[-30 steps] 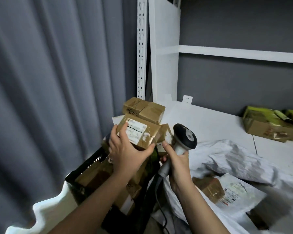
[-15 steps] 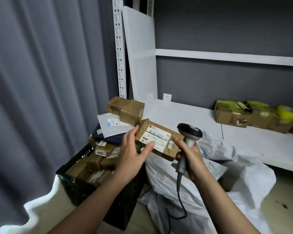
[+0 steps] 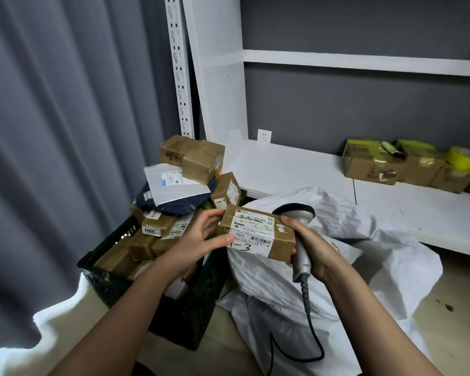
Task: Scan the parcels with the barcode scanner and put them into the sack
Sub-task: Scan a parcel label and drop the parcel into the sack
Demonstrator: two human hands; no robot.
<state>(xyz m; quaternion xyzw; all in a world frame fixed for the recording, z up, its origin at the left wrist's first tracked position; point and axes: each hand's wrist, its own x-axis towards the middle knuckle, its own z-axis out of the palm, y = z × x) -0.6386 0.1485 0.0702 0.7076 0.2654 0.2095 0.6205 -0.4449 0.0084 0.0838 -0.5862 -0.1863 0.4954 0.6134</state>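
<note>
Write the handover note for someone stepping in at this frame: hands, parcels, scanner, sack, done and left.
Left hand holds the parcel by its left end, label up, over the sack.
Right hand grips the scanner, its head behind the parcel; fingers also touch the parcel's right end.
Crate at left is heaped with parcels.
Done: at least one parcel seems to lie in the sack.
Left: scan this one if not yet scanned, drop it in, then work through the crate.
</note>
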